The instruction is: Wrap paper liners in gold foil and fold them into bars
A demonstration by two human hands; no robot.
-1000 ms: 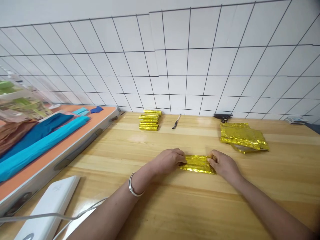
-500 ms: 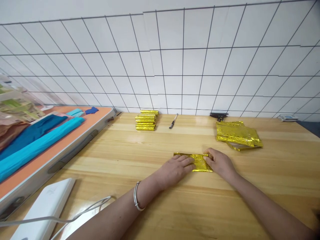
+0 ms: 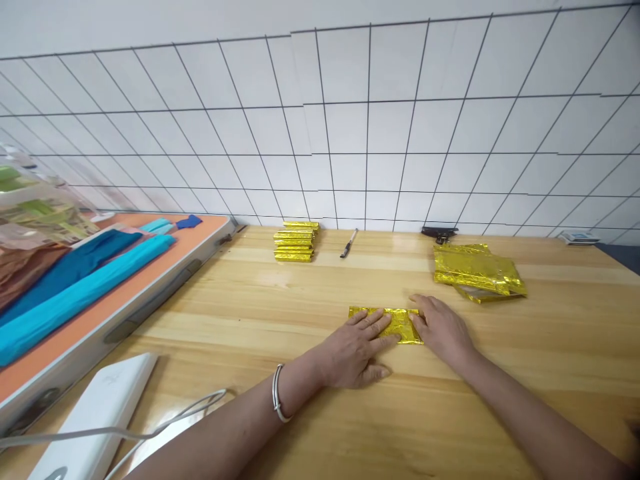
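A flat piece of shiny gold foil (image 3: 406, 325) lies on the wooden table under my hands. My left hand (image 3: 353, 347) rests on its left part, fingers spread, with the thumb out on the bare wood. At the foil's right edge is my right hand (image 3: 444, 331), its thumb on the foil and its fingers bent behind the upper right corner. Further back stands a row of narrow folded gold strips (image 3: 294, 242). Several larger gold foil sheets (image 3: 475, 268) are piled at the back right.
A pen (image 3: 349, 244) and a black clip (image 3: 440, 232) lie near the tiled wall. On the left, an orange-topped board (image 3: 207, 230) carries blue cloth (image 3: 95, 290). A white device (image 3: 95, 413) with a cable (image 3: 165, 423) sits at the front left.
My left hand has spread its fingers and moved its thumb down off the foil onto the table. My right hand stays at the right edge, its grip slightly looser. The view has shifted slightly.
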